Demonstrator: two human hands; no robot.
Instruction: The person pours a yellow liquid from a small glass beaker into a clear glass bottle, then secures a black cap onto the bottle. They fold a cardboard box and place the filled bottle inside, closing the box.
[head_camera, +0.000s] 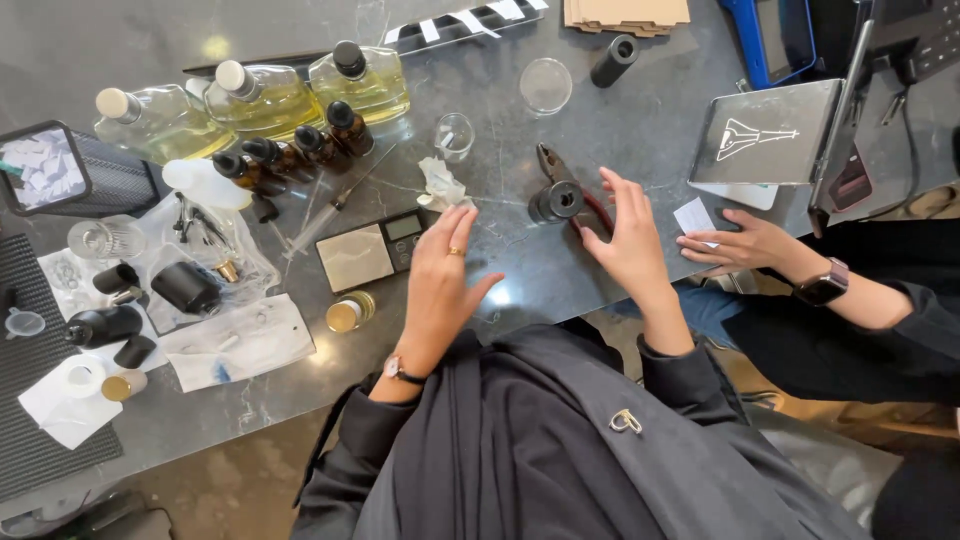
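Observation:
My left hand (445, 275) hovers over the dark marble table (560, 260) with fingers spread, its fingertips at a crumpled white tissue (441, 187) and beside a small digital scale (372, 250). My right hand (625, 235) is open too, fingers apart, just right of a black crimping tool with red handles (563, 195). Neither hand holds anything. A small gold-capped bottle (348, 312) lies left of my left wrist.
Three large flasks of yellow liquid (262, 98) and several dark dropper bottles (290, 152) stand at the back left. A small glass beaker (454, 135), a petri dish (546, 85) and a black cylinder (614, 60) lie behind. Another person's hand (745, 243) rests on a white card at right.

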